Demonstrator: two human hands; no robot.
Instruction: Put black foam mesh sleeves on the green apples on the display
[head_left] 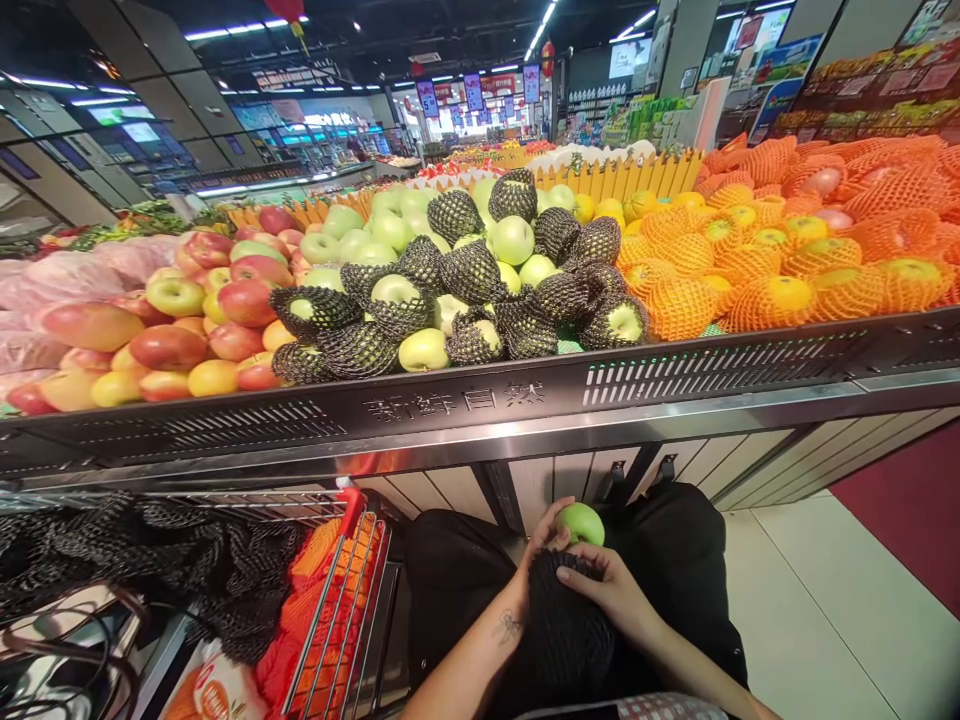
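Note:
Low in the middle, above my lap, my left hand [546, 540] is closed around a green apple [583, 524]. Just beside it my right hand [606, 582] grips a black foam net sleeve [564, 600], thumb lying across it. The sleeve is below the apple and close to it; whether its mouth touches the fruit is hidden by my fingers. In front, on the display, green apples [513, 240] are piled, several of them wrapped in black net sleeves [469, 270].
Red-yellow apples [171, 346] lie left on the display, orange-netted fruit [787, 296] right. A black slotted rail [465, 398] edges the stand. At lower left a shopping cart [352, 580] holds black netting [247, 560] and orange netting [296, 610].

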